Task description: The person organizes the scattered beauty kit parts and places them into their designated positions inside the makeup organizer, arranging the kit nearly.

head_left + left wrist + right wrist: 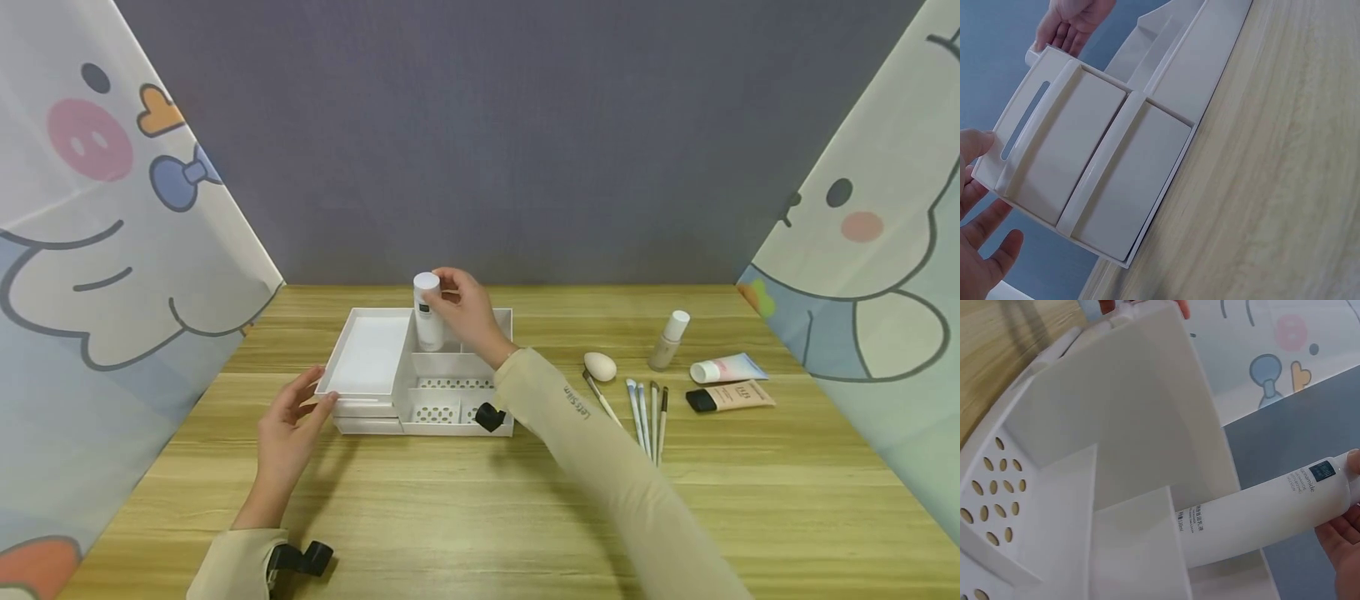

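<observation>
A white plastic desktop organizer stands on the table, with drawers at its left and open compartments at its right. My left hand holds its front left corner, the thumb on the front face and the fingers along the side, as the left wrist view shows. My right hand grips a white lotion bottle near its cap. The bottle is upright, its lower part inside the rear compartment next to the drawer section. In the right wrist view the bottle's base is hidden behind a divider.
Right of the organizer lie an egg-shaped makeup sponge and several makeup brushes. Further right are a foundation bottle, a white-and-blue tube and a beige tube with a black cap. A grey panel rises behind the table.
</observation>
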The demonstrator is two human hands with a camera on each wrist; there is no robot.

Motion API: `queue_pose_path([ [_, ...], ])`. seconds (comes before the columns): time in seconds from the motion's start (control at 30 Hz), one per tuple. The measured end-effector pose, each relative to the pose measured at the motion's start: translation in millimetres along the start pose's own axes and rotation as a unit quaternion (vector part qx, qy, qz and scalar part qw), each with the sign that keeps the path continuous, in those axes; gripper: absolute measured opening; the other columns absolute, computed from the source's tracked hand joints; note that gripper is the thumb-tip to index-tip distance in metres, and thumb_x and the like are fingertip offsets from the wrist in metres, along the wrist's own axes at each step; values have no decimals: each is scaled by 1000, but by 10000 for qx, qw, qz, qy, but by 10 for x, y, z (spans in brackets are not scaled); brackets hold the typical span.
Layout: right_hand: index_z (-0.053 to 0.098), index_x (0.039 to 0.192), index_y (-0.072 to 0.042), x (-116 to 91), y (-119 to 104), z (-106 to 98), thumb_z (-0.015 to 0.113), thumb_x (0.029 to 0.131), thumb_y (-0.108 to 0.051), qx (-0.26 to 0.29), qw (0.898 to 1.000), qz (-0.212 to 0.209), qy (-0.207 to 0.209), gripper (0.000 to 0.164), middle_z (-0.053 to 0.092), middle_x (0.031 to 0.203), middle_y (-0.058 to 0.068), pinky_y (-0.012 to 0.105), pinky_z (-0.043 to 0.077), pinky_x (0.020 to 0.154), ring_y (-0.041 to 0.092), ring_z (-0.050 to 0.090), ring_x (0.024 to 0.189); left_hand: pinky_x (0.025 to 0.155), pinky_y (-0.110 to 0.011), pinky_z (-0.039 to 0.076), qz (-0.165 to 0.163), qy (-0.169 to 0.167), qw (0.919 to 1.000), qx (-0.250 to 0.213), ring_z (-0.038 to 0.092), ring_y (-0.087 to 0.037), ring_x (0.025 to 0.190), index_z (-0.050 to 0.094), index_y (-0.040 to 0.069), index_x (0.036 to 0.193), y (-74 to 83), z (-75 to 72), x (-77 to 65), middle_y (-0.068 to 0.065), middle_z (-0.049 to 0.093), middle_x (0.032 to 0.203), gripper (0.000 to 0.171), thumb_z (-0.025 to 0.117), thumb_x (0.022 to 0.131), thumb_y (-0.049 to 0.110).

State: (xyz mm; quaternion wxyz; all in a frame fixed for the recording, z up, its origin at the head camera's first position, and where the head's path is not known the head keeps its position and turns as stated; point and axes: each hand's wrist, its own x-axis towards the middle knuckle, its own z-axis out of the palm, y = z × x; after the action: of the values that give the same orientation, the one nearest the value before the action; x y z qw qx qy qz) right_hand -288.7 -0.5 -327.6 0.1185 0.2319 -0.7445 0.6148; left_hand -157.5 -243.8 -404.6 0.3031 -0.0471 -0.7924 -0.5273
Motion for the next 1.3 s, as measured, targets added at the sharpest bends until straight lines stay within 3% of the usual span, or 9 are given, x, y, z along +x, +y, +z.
queue_pose_path([
  [0.23, 58, 124, 7, -37, 78, 45, 68, 94, -4, -69, 10000, 55, -37, 33, 61, 117, 19, 27, 52, 94, 28, 59, 110, 79, -8, 46, 5, 29, 10000, 38, 59, 8, 102, 60, -6, 129, -15, 5, 5, 13, 64, 120, 45, 70, 86, -12],
  [0.47, 58, 124, 6, -85, 177, 87, 68, 95, -6, -102, 9997, 171, -123, 33, 62, 116, 17, 25, 51, 94, 26, 59, 109, 79, -8, 47, 1, 39, 10000, 17, 59, 6, 102, 61, -6, 128, -5, 8, 1, -11, 66, 125, 43, 70, 86, -12],
  [0.87, 59, 121, 6, -136, 282, 119, 70, 93, -4, -143, 9996, 191, -179, 32, 62, 116, 17, 25, 52, 92, 27, 60, 108, 79, -9, 48, 71, 54, 10000, -38, 61, 4, 102, 62, -6, 127, -11, 11, 0, 5, 66, 121, 43, 70, 86, -12],
  [1.13, 59, 120, 6, -189, 318, 144, 71, 93, -6, -69, 9989, 373, -289, 32, 62, 116, 18, 24, 52, 93, 28, 61, 110, 79, -10, 48, 2, 55, 10000, -19, 60, 5, 102, 62, -6, 128, -15, 11, -3, 1, 66, 122, 42, 70, 86, -12],
  [1.3, 59, 122, 6, -193, 315, 146, 71, 92, -6, -115, 9985, 436, -317, 35, 62, 118, 19, 24, 52, 93, 29, 61, 111, 79, -10, 49, -29, 51, 10000, -56, 60, 5, 102, 62, -6, 128, -10, 10, -6, 8, 65, 120, 42, 69, 87, -12],
])
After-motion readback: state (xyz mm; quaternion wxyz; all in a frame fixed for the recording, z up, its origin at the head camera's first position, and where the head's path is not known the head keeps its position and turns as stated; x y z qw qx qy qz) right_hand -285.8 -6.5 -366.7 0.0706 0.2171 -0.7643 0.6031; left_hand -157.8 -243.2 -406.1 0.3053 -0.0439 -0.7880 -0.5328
